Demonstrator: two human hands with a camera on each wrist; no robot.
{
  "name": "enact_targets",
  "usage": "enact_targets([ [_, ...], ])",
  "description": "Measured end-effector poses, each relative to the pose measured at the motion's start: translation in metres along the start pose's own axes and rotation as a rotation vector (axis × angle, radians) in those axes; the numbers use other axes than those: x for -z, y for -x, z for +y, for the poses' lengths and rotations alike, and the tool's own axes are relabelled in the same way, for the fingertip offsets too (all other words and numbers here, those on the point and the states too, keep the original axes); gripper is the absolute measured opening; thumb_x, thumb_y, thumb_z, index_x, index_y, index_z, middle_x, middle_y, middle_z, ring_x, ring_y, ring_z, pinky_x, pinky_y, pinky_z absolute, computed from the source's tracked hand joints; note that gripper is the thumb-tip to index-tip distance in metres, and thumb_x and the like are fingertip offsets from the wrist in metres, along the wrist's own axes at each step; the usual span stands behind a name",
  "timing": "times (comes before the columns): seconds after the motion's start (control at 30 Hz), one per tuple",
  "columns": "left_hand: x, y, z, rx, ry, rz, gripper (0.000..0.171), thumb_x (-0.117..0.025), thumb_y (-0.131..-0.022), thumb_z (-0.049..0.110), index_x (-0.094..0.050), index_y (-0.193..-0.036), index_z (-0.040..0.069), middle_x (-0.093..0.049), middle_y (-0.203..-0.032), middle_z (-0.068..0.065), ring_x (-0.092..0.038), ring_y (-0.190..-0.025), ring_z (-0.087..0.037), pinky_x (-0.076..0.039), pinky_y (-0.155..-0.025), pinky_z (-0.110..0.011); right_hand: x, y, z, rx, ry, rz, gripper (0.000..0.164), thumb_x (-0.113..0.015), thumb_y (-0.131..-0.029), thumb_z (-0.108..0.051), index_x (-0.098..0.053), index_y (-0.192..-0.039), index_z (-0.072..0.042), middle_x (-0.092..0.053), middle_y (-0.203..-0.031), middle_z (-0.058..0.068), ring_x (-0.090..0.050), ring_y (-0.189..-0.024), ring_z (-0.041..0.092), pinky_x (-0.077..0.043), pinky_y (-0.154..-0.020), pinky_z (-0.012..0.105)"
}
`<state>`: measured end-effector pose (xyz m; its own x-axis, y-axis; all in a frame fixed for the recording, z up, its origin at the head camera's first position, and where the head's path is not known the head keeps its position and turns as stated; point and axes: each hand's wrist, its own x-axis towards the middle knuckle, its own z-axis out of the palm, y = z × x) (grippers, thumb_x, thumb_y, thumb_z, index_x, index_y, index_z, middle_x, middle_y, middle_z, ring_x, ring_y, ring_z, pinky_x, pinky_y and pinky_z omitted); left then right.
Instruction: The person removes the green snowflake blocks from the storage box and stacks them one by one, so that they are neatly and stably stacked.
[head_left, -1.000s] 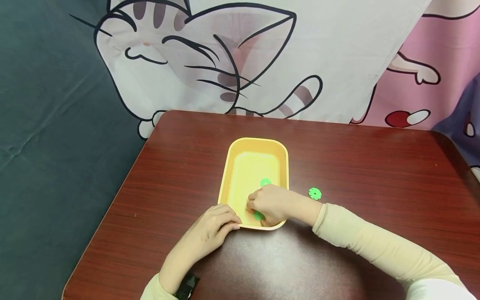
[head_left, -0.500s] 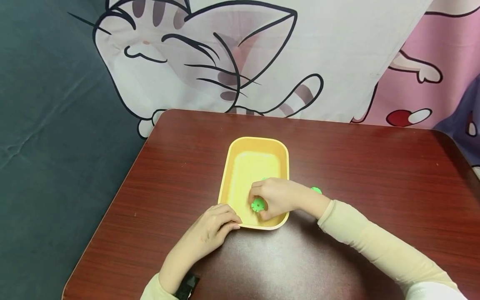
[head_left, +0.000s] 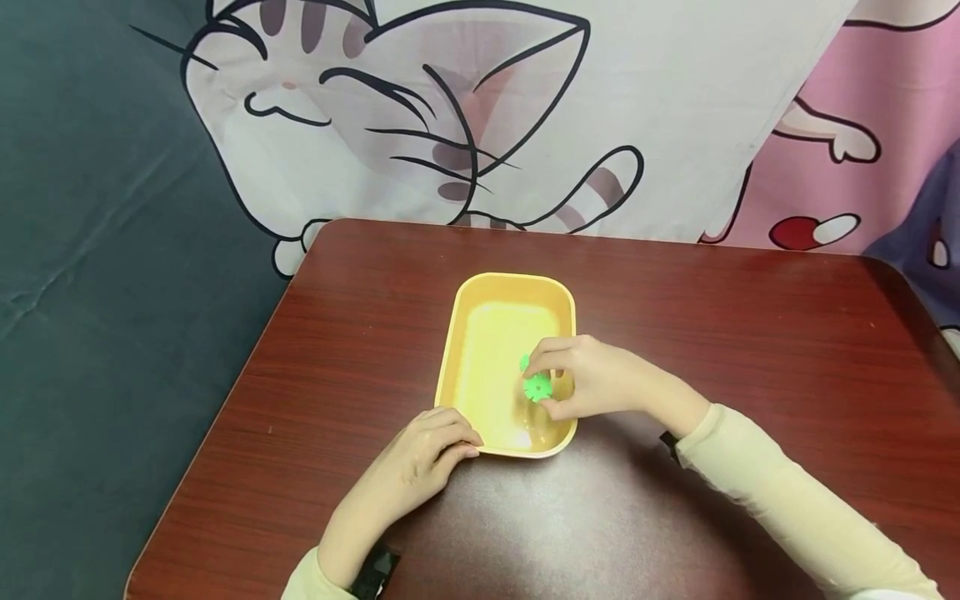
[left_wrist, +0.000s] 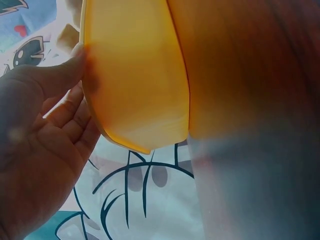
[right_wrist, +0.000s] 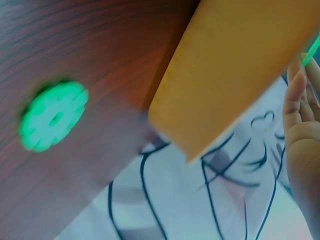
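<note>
The right hand (head_left: 592, 383) hangs over the near right part of the yellow tray (head_left: 467, 333), thumb and forefinger pinching a green notched disc (head_left: 537, 387) just above the tray floor. A second green disc (head_left: 525, 363) peeks out just beyond it, touching or nearly so; I cannot tell which. The tray's long side runs away from the person. The left hand (head_left: 420, 465) rests on the table (head_left: 750, 350) at the tray's near left corner, fingers loosely curled against the rim and steadying it. A third disc (right_wrist: 52, 116) lies on the table outside the tray, on the right hand's side.
</note>
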<state>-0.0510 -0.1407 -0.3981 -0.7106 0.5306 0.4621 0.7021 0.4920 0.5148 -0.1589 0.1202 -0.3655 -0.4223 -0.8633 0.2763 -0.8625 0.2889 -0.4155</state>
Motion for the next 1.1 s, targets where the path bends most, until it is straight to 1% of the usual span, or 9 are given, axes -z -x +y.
enact_targets([
  [0.13, 0.000, 0.000, 0.000, 0.004, 0.006, -0.004, 0.005, -0.065, -0.087, 0.016, -0.068, -0.085, 0.013, -0.062, -0.083, 0.007, -0.055, -0.080, -0.005, -0.045, -0.075, -0.020, 0.012, 0.020, 0.001, -0.038, 0.039, 0.111, 0.027, -0.072, -0.070, -0.018, -0.070, -0.096, -0.018, -0.062, -0.097, -0.013, -0.058, -0.084, 0.000, -0.047, -0.072, 0.015],
  [0.2, -0.001, 0.000, 0.000, 0.008, 0.007, -0.007, 0.005, -0.065, -0.087, 0.016, -0.068, -0.085, 0.012, -0.062, -0.084, 0.008, -0.055, -0.080, -0.005, -0.045, -0.074, -0.019, 0.017, 0.031, 0.003, -0.058, 0.054, 0.165, 0.029, -0.072, -0.068, -0.017, -0.071, -0.097, -0.018, -0.062, -0.097, -0.014, -0.058, -0.085, -0.002, -0.045, -0.069, 0.012],
  [0.27, -0.001, -0.001, 0.000, 0.012, 0.007, -0.010, 0.004, -0.066, -0.087, 0.016, -0.068, -0.085, 0.013, -0.062, -0.084, 0.008, -0.055, -0.080, -0.005, -0.045, -0.074, -0.019, 0.020, 0.043, 0.004, -0.078, 0.056, 0.209, 0.031, -0.072, -0.067, -0.016, -0.071, -0.098, -0.018, -0.062, -0.096, -0.015, -0.056, -0.081, -0.004, -0.043, -0.065, 0.010],
  [0.37, 0.000, -0.001, 0.000, 0.013, 0.008, -0.008, 0.002, -0.066, -0.086, 0.014, -0.068, -0.085, 0.013, -0.062, -0.084, 0.008, -0.055, -0.080, -0.005, -0.045, -0.074, -0.019, 0.021, 0.060, 0.008, -0.090, 0.055, 0.257, 0.033, -0.072, -0.066, -0.013, -0.072, -0.099, -0.018, -0.061, -0.095, -0.014, -0.053, -0.076, -0.004, -0.041, -0.061, 0.010],
  [0.53, 0.000, -0.001, 0.001, 0.018, 0.012, -0.008, 0.002, -0.066, -0.086, 0.014, -0.068, -0.085, 0.013, -0.062, -0.084, 0.008, -0.055, -0.079, -0.005, -0.045, -0.073, -0.019, 0.023, 0.085, 0.014, -0.146, 0.050, 0.293, 0.035, -0.076, -0.066, -0.013, -0.072, -0.101, -0.017, -0.061, -0.096, -0.012, -0.056, -0.078, 0.003, -0.044, -0.067, 0.011],
  [0.6, 0.001, -0.001, 0.001, 0.019, 0.012, -0.008, 0.004, -0.066, -0.087, 0.015, -0.068, -0.085, 0.013, -0.062, -0.084, 0.008, -0.055, -0.079, -0.005, -0.045, -0.073, -0.018, 0.025, 0.094, 0.015, -0.176, 0.062, 0.303, 0.036, -0.078, -0.065, -0.012, -0.072, -0.100, -0.017, -0.062, -0.095, -0.011, -0.058, -0.079, 0.005, -0.045, -0.070, 0.012],
  [0.77, 0.000, -0.002, 0.001, 0.018, 0.012, -0.007, 0.003, -0.066, -0.086, 0.014, -0.068, -0.085, 0.012, -0.062, -0.083, 0.008, -0.055, -0.079, -0.005, -0.045, -0.073, -0.018, 0.030, 0.113, 0.023, -0.236, 0.127, 0.304, 0.038, -0.082, -0.061, -0.012, -0.073, -0.098, -0.018, -0.062, -0.094, -0.013, -0.057, -0.080, 0.000, -0.047, -0.070, 0.012],
  [0.9, 0.001, -0.002, 0.001, 0.027, 0.007, -0.009, 0.002, -0.067, -0.085, 0.013, -0.068, -0.086, 0.013, -0.062, -0.083, 0.008, -0.055, -0.079, -0.005, -0.045, -0.074, -0.020, 0.030, 0.121, 0.030, -0.275, 0.168, 0.259, 0.038, -0.082, -0.063, -0.014, -0.072, -0.099, -0.019, -0.062, -0.094, -0.013, -0.058, -0.080, 0.000, -0.046, -0.068, 0.013],
  [1.1, 0.001, -0.002, 0.001, 0.030, 0.005, -0.015, 0.003, -0.066, -0.087, 0.015, -0.068, -0.085, 0.013, -0.062, -0.083, 0.008, -0.055, -0.079, -0.005, -0.046, -0.074, -0.021, 0.020, 0.128, 0.039, -0.305, 0.203, 0.194, 0.035, -0.082, -0.065, -0.015, -0.071, -0.099, -0.018, -0.063, -0.094, -0.012, -0.059, -0.080, 0.004, -0.045, -0.070, 0.014],
])
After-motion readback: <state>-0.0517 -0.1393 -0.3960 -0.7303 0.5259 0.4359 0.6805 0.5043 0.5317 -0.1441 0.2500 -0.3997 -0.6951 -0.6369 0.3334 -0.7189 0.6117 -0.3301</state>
